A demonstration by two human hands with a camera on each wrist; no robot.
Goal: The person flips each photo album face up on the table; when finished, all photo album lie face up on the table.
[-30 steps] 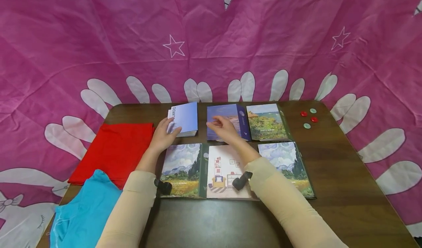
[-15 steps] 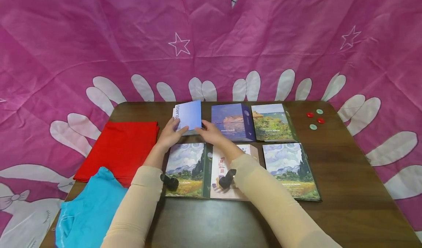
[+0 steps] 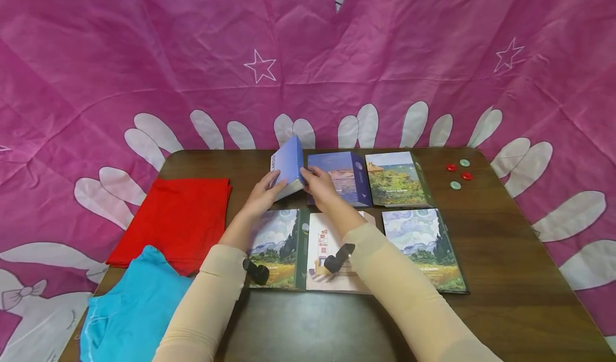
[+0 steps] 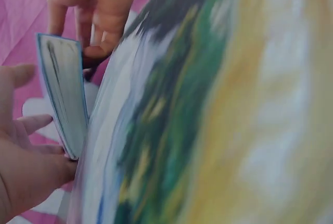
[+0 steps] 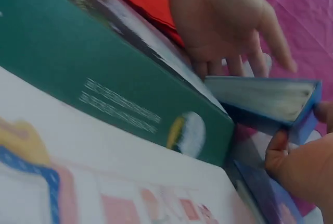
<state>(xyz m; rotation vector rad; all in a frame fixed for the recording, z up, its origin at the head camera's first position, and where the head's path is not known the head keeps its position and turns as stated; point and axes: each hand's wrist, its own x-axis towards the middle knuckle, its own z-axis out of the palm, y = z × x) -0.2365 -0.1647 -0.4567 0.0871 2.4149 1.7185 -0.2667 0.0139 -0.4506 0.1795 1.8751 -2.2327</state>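
Observation:
A light blue photo album stands tilted on edge near the far middle of the dark table. My left hand lies flat against its left cover, fingers extended. My right hand pinches its right edge between thumb and fingers. A dark blue album lies just right of it.
A green landscape album lies at the back. Two wheat-field albums flank a white room album under my forearms. Red cloth and blue cloth lie left; small buttons far right.
The light blue album has gone from lying flat under my left hand to standing tilted on edge. My right hand left the dark blue album and took hold of it.

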